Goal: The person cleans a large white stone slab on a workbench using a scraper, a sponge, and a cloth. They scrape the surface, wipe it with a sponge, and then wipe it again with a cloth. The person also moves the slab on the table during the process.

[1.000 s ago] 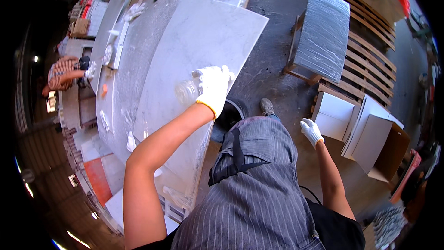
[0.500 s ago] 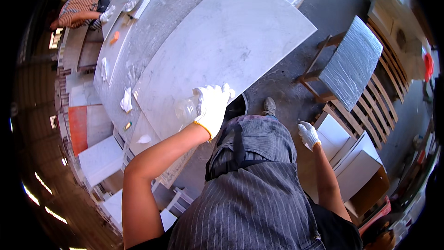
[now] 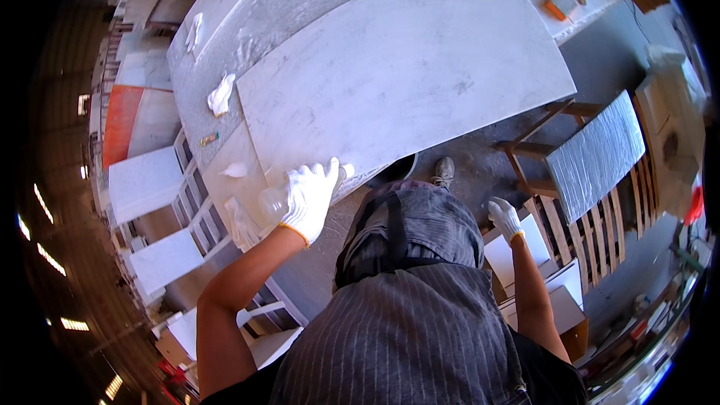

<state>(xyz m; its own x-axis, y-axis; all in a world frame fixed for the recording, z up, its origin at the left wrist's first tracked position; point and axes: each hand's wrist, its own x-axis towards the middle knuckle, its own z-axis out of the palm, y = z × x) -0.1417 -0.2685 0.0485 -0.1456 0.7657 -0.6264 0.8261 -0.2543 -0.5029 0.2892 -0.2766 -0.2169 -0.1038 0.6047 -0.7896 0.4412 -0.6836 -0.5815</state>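
Note:
My left hand (image 3: 307,199), in a white knit glove, is wrapped round a clear plastic bottle (image 3: 273,203). The bottle lies sideways in the grip, its rounded body to the left and its narrower end to the right, above the near edge of a large pale grey board (image 3: 405,60). Faint dark smudges mark the board. My right hand (image 3: 505,217), gloved too, hangs low at my right side, away from the board. Its fingers are curled together, and what they hold, if anything, is hidden.
A crumpled white glove (image 3: 221,94) and a small tube (image 3: 209,139) lie left of the board. An orange-sided block (image 3: 561,4) sits at the far right. Beyond the floor gap stand a film-wrapped wooden stool (image 3: 600,157) and a slatted pallet (image 3: 589,244). A dark bucket (image 3: 397,170) is under the board's edge.
My view has turned left, and the co-worker at the far left is out of sight. My left hand, with the bottle, has moved left and slightly down along the board's near edge.

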